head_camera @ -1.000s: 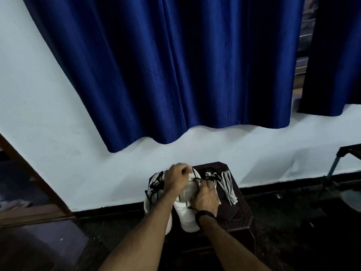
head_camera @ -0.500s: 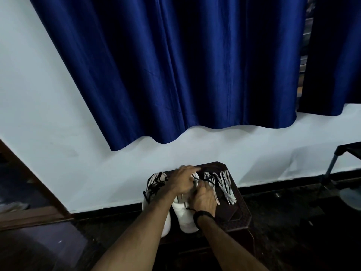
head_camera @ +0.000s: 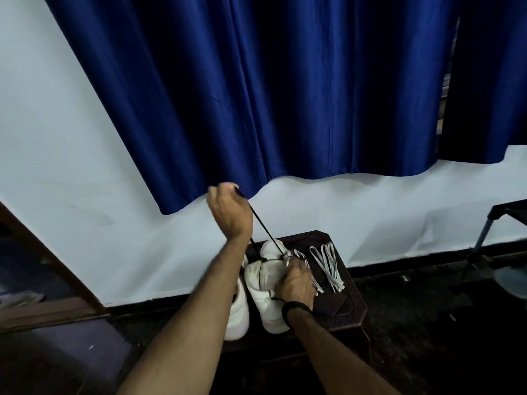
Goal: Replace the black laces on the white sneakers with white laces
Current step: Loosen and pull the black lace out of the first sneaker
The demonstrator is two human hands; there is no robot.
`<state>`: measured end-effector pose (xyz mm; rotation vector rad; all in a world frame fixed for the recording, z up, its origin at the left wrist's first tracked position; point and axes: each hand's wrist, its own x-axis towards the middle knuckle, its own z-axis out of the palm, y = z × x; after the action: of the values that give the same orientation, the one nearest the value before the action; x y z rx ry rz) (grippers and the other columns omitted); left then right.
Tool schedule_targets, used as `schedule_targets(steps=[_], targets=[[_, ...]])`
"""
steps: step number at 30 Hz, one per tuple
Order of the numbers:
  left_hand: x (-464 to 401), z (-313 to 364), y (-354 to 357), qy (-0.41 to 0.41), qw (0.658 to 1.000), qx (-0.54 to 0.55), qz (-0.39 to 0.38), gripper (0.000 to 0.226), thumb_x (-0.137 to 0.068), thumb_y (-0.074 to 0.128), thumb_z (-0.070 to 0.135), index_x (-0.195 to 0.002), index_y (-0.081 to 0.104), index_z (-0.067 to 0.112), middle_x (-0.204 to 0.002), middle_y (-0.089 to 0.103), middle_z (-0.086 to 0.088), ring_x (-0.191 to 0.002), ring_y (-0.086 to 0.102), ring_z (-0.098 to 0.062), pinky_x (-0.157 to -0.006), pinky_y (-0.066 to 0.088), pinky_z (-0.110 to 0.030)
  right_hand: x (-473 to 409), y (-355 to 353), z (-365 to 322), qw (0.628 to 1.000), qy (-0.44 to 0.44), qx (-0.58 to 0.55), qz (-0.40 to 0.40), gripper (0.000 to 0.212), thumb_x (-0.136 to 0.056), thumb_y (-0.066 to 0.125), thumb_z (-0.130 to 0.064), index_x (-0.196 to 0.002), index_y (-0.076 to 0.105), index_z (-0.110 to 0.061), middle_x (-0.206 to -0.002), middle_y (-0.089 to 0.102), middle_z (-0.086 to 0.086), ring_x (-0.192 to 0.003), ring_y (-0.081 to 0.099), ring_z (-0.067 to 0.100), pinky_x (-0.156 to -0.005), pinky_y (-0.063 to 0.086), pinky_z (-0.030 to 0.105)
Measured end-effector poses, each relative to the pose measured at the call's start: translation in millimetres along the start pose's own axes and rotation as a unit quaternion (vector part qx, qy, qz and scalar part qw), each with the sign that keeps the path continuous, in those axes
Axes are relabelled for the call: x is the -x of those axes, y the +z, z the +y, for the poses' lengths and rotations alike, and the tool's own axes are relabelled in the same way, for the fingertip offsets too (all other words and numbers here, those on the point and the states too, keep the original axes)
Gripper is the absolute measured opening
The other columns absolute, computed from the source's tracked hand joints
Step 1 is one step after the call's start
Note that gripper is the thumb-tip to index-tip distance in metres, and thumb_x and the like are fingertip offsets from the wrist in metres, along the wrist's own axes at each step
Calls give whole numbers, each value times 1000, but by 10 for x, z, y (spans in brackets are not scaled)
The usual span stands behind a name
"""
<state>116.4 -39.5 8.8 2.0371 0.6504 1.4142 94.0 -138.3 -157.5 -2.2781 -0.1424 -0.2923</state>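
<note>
2 bare forearms reach forward from the bottom edge toward a dark table (head_camera: 346,306), the landmark here. At the table's near left corner sits the left sneaker (head_camera: 238,312), white, its heel overhanging the edge and its front hidden behind the left forearm. Just beside it, toward the table's middle, stands the right sneaker (head_camera: 263,283), also white, toe pointing to the far edge. The right hand (head_camera: 295,282), a black band at its wrist, rests on that sneaker's right side, fingers curled over the upper near the eyelets; whether they pinch lace or only steady the shoe cannot be told. A black lace (head_camera: 263,228) runs taut from the eyelets up and to the left, well above the tabletop, into the left hand (head_camera: 229,210), whose fingers are closed tightly round its end. On the table's far right part lie white laces (head_camera: 326,265) in a loose bundle, near the right hand but apart from it. Beyond the table rises a white wall (head_camera: 85,155), with a blue curtain (head_camera: 285,89) hanging above.
</note>
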Motion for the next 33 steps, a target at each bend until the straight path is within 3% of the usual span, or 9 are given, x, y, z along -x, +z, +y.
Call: schedule_targets(steps=[2,5,9,12,15,21,24,28,33], targets=[[-84,-17,-36,-19,993,-118,-21,23,-91,49,5,-99,69,14,-104,59,-11,-102,53,-31,-86,36,-39,21,38,5,1000,-7,-6,16,28,-71,61,0,-98,64,-4,-95,65,16,-86,61,38,-72,51,41],[113,-273,-30,48,943,-285,-166,36,-84,55,7,-115,66,22,-119,59,-2,-114,49,-25,-91,35,-39,42,46,1,999,-16,2,27,32,-62,67,3,-92,64,-6,-87,65,13,-78,62,36,-64,53,39],[418,-507,88,191,863,-249,-396,66,-83,50,2,-146,41,20,-148,45,0,-130,41,-24,-104,32,-38,16,70,16,1000,-9,8,18,31,-68,68,-1,-98,63,-8,-93,65,11,-87,61,35,-70,52,39],[583,-629,197,168,786,-241,-544,63,-86,46,2,-146,41,20,-146,49,-3,-133,41,-25,-108,34,-36,23,33,13,1000,-5,-1,0,29,-77,63,-3,-105,62,-6,-101,64,13,-95,59,35,-76,51,40],[617,-711,257,172,795,-256,-523,44,-90,51,9,-134,53,16,-135,55,-5,-127,46,-27,-105,37,-35,32,48,14,1000,-15,-1,8,29,-72,68,-1,-101,64,-4,-96,65,15,-88,62,37,-74,53,40],[486,-746,275,221,754,-325,-525,27,-89,54,19,-113,65,14,-124,56,-9,-121,46,-28,-100,37,-36,7,51,27,1000,-2,18,1,23,-79,61,-5,-102,62,-9,-99,65,11,-92,61,34,-77,51,39],[448,-740,220,214,798,-242,-510,17,-91,58,28,-100,65,17,-111,59,-4,-112,51,-24,-94,40,-37,30,41,22,1000,-2,23,1,25,-78,63,-7,-103,62,-8,-99,65,12,-92,61,35,-76,51,39],[374,-549,150,56,897,-13,-439,11,-89,65,20,-79,64,21,-80,69,8,-78,62,-8,-77,47,-28,23,-17,3,999,7,29,-26,33,-83,52,-6,-116,56,-7,-115,60,11,-107,54,33,-87,45,41],[226,-258,-83,-187,827,250,-468,16,-68,67,20,-60,64,7,-52,56,-13,-48,48,-23,-56,40,-30,26,-57,-17,1000,7,3,-17,32,-82,48,-2,-112,58,-4,-112,61,15,-103,54,36,-86,45,43]])
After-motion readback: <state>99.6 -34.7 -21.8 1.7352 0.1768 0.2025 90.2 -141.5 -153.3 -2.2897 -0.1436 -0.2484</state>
